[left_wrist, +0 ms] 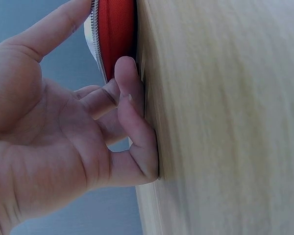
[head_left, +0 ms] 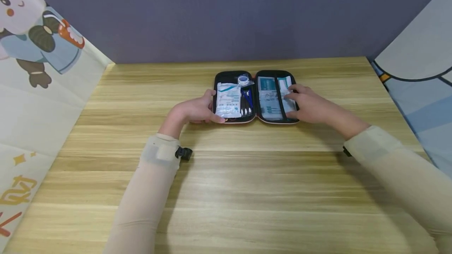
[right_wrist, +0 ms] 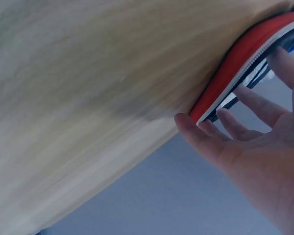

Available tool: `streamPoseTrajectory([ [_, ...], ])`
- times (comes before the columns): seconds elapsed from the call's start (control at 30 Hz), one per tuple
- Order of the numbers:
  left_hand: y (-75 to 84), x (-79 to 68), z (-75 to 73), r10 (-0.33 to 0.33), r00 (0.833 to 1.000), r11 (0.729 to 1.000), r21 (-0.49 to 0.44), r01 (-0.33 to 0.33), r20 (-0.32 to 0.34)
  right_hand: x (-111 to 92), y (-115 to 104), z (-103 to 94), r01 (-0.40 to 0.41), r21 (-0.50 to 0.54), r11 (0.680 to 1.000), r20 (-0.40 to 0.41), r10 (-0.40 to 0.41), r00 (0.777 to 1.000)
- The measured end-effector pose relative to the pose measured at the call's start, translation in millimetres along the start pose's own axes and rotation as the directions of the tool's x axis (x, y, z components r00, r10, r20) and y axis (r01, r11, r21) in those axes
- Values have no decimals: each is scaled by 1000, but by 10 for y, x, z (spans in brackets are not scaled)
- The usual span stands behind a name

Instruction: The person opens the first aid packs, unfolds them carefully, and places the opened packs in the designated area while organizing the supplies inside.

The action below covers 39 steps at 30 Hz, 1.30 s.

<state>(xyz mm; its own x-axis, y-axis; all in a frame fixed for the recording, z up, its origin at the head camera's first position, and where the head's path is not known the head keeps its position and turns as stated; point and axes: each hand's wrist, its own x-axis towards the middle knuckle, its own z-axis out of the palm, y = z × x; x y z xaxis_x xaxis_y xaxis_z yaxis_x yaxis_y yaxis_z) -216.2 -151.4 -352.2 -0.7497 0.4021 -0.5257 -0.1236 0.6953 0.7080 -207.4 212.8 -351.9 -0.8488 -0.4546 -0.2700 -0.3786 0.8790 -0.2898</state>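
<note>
The case [head_left: 226, 77] lies unfolded on the surface [head_left: 261, 191]. My left grip [head_left: 195, 109] curls round its left edge; my right grip [head_left: 312, 107] spreads, fingers apart, over its right half. It should handle light, fairly stiff; hold the zipped rim [left_wrist: 96, 41].

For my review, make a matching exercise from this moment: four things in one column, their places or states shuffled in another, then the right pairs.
Things
1. White rectangular packet with a teal stripe
2. Small ring-shaped roll in clear plastic
3. Black flat strap
4. Red-shelled zip case

Places or states (sides as in the head view)
A. Crosses teal-printed packets in the right half
B. Spread open on the wood-grain table
C. Left side of the left half
D. Upper right of the left half

Pairs: 1-C, 2-D, 3-A, 4-B
</note>
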Motion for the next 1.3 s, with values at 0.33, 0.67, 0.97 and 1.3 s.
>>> streamPoseTrajectory([
  [0.33, 14, 7, -7, -12, 1000, 1000, 3, 12, 5, 63, 16, -241, -7, 7, 1000, 89, 7, 996],
  [0.67, 5, 29, -39, -3, 1000, 1000, 16, 3, 20, 634, -223, -683, 5, 30, 1000, -8, -5, 1000],
  [0.97, -2, 39, 12, 6, 1000, 1000, -11, -5, 30, 1154, -425, -498, 16, 96, 995, 90, -25, 996],
  [1.3, 15, 48, 16, 5, 999, 1000, -19, -4, 38, 1268, -423, -330, 36, 81, 996, 78, -43, 996],
])
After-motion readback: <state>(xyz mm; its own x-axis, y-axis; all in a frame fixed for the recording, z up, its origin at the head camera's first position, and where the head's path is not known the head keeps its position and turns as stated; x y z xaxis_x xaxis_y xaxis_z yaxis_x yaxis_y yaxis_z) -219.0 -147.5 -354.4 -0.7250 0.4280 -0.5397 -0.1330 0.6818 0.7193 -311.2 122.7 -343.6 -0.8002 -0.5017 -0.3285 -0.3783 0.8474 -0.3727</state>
